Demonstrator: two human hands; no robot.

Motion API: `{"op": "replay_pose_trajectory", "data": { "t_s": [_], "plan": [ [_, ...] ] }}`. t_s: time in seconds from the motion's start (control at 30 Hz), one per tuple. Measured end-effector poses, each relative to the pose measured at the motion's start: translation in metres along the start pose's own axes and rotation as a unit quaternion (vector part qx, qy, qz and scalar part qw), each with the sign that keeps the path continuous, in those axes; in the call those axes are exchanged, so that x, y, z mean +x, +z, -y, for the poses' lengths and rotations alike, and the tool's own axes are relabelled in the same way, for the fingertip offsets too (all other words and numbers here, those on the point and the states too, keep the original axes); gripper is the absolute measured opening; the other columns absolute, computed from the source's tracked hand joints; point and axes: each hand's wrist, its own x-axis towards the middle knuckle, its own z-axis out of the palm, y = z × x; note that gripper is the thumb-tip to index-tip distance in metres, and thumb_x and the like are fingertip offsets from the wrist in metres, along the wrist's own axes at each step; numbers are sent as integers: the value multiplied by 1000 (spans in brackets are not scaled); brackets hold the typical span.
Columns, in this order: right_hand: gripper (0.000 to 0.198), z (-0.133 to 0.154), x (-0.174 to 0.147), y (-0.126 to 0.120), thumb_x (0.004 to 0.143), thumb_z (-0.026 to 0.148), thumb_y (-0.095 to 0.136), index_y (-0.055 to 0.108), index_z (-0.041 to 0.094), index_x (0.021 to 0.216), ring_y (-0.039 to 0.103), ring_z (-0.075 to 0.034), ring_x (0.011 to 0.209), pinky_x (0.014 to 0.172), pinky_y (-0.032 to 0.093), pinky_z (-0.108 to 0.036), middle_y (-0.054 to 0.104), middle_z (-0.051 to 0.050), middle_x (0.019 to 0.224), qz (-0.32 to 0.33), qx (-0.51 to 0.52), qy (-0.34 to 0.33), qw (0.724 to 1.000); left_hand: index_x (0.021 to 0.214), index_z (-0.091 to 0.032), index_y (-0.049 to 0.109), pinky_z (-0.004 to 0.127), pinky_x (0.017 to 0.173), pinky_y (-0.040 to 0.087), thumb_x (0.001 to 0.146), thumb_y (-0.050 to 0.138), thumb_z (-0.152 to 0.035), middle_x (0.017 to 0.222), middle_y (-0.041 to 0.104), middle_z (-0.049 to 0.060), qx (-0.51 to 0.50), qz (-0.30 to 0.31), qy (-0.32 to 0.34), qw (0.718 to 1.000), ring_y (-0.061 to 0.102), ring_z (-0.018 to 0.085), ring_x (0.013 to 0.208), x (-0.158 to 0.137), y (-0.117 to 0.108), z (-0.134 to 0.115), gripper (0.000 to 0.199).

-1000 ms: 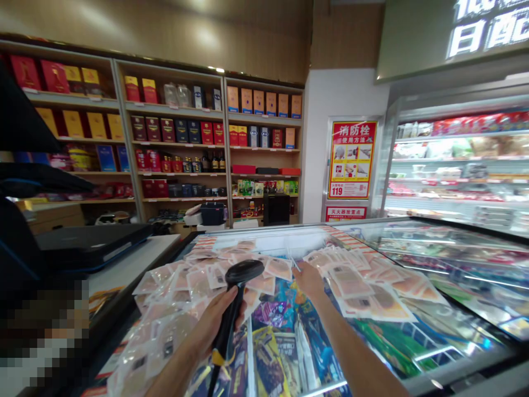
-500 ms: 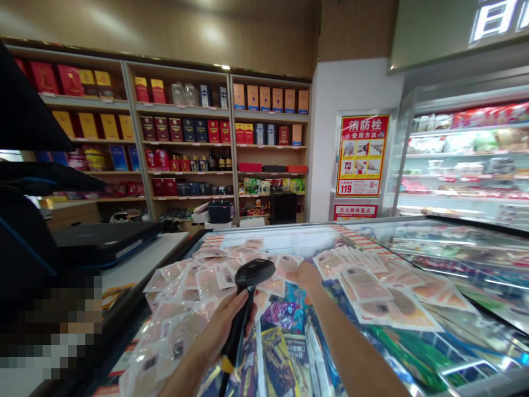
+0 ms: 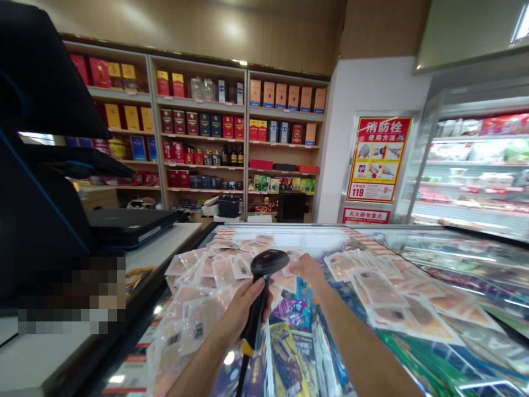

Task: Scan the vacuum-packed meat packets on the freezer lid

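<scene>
My left hand is wrapped round the handle of a black barcode scanner. The scanner's head points forward, and its cord drops from the handle. Further out, my right hand has its fingers closed at the edge of a flat clear packet, which the scanner head partly hides. Many similar packets with pinkish-beige contents and barcode labels are spread on the left of the freezer's glass top. Another overlapping pile of packets lies right of my right arm.
Colourful frozen bags show in the freezer below my hands. A counter with a black terminal and a black flat device stands left. Beyond are shelves of boxes, a red fire-hydrant poster and a lit refrigerated display.
The view has turned a little to the left, so the surroundings appear shifted right. Both hands keep nearly the same pose, the scanner still in my left hand and my right hand still at the packet.
</scene>
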Motion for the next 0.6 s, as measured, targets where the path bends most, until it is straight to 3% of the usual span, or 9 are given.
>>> {"op": "replay_pose_trajectory", "data": {
  "t_s": [0.07, 0.17, 0.23, 0.37, 0.5, 0.6],
  "plan": [
    [72, -3, 2, 1, 47, 36, 64, 43, 12, 111, 50, -28, 97, 76, 39, -37, 57, -13, 102, -10, 29, -1, 1000, 84, -14, 50, 18, 40, 30, 72, 47, -41, 56, 51, -3, 1, 9, 7, 1000, 45, 6, 40, -1, -1, 0, 30],
    [52, -11, -2, 2, 56, 30, 57, 49, 11, 103, 53, -25, 92, 72, 41, -31, 59, -12, 96, -40, 116, -19, 992, 88, -14, 49, 18, 40, 30, 75, 45, -39, 56, 51, -3, -4, 22, 12, 1000, 45, 6, 41, -1, -2, -1, 29],
    [36, -21, -8, 1, 61, 31, 49, 55, 11, 91, 57, -23, 81, 65, 43, -29, 63, -9, 82, -45, 228, -33, 972, 89, -14, 49, 18, 40, 30, 75, 44, -39, 56, 51, -3, -7, 32, 13, 999, 45, 6, 41, -2, -1, -2, 29],
    [40, -39, -19, -4, 64, 39, 43, 52, 13, 94, 57, -18, 66, 51, 43, -25, 62, -5, 73, -50, 381, -14, 923, 89, -14, 49, 19, 41, 30, 75, 44, -38, 56, 50, -3, 0, 45, 3, 999, 46, 6, 42, -5, 3, -3, 29],
    [39, -41, -24, -6, 60, 38, 46, 51, 14, 90, 55, -16, 62, 48, 42, -24, 61, -5, 71, -71, 454, 25, 888, 87, -13, 50, 19, 41, 30, 75, 44, -38, 56, 50, -2, 25, 49, -5, 998, 45, 7, 42, -7, 5, -2, 28],
    [39, -40, -23, -2, 59, 37, 48, 53, 14, 89, 55, -17, 60, 48, 41, -24, 61, -5, 68, -88, 441, 14, 893, 87, -13, 50, 19, 42, 30, 75, 45, -38, 56, 51, -2, 45, 55, -8, 997, 46, 7, 42, -7, 5, -1, 28]
  ]
}}
